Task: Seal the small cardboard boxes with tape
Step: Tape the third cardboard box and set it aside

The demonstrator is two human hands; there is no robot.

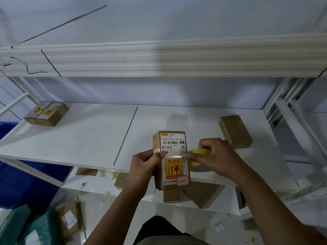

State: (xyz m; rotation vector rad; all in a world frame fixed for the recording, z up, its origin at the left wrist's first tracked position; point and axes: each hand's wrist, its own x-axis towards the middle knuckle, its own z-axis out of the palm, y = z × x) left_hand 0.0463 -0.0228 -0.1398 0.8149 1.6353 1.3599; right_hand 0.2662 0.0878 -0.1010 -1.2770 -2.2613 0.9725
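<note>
A small cardboard box (172, 144) with a white shipping label and an orange fragile sticker is held over the front edge of the white shelf (85, 138). My left hand (145, 165) grips its left side, thumb pressing on the top face. My right hand (217, 156) holds a yellow tape roll (200, 161) against the box's right side. A clear strip of tape runs across the box between the two thumbs.
Another plain cardboard box (235, 131) lies on the shelf to the right, and a labelled one (46, 113) at the far left. Boxes (200, 193) and paper scraps sit on the lower shelf. Blue crates (26, 183) and green parcels (26, 230) stand at lower left.
</note>
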